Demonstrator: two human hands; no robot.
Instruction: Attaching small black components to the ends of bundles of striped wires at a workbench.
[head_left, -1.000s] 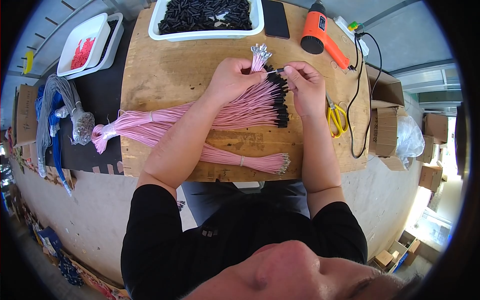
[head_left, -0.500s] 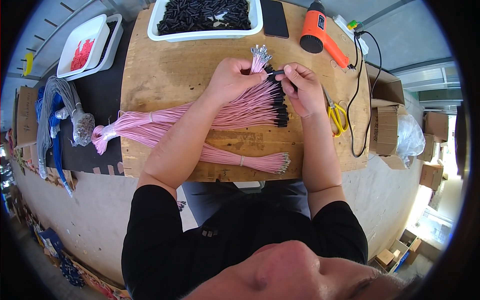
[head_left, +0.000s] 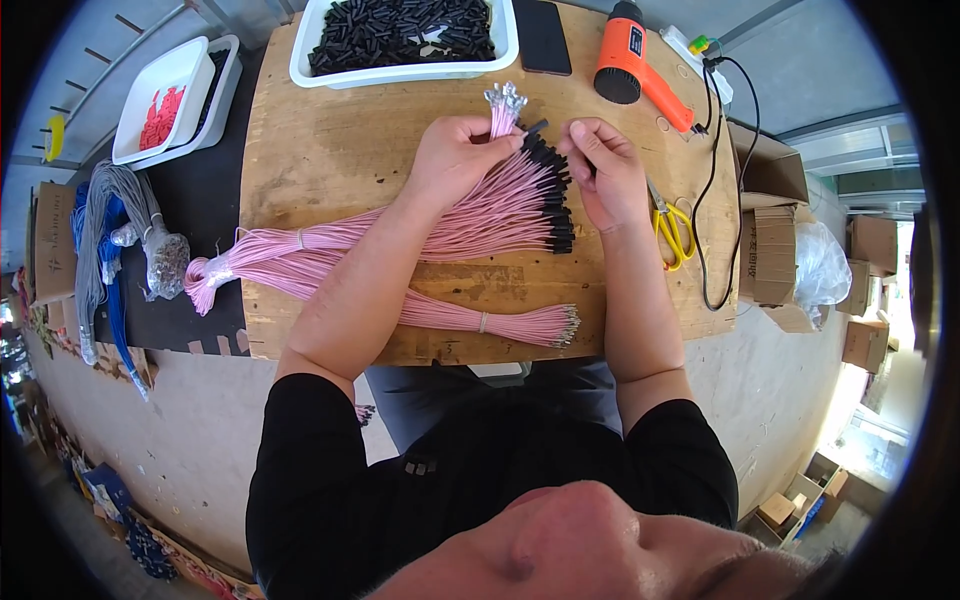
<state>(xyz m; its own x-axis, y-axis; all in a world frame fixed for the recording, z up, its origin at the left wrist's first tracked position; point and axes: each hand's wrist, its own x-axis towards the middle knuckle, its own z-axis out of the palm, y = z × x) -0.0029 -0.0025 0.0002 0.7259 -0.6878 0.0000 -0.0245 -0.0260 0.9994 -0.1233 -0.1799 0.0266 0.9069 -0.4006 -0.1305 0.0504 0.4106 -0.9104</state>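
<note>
With thumb and forefinger pinched, my left hand (head_left: 462,155) holds pink wires whose bare metal ends (head_left: 505,97) stick up above it. A black sleeve (head_left: 538,128) juts out from its fingertips toward the right. Just right of that sleeve and apart from it, my right hand (head_left: 605,168) is curled closed; what lies inside its fingers, if anything, is hidden. Below both hands a large bundle of pink wires (head_left: 465,225) fans out on the wooden table, many ends capped with black sleeves (head_left: 558,215). Nearer me rests a smaller tied pink wire bundle (head_left: 470,315) with bare metal ends.
At the back stands a white tub (head_left: 400,77) of black sleeves, beside a dark phone (head_left: 546,40). An orange heat gun (head_left: 640,70) and yellow-handled scissors (head_left: 676,235) lie right, near a black cord (head_left: 706,200). Left are a tray of red pieces (head_left: 125,140) and grey cable bundles (head_left: 100,230).
My right fingers have moved off the black sleeve, which now stays at my left fingertips, tilted upward. My left hand has shifted slightly left.
</note>
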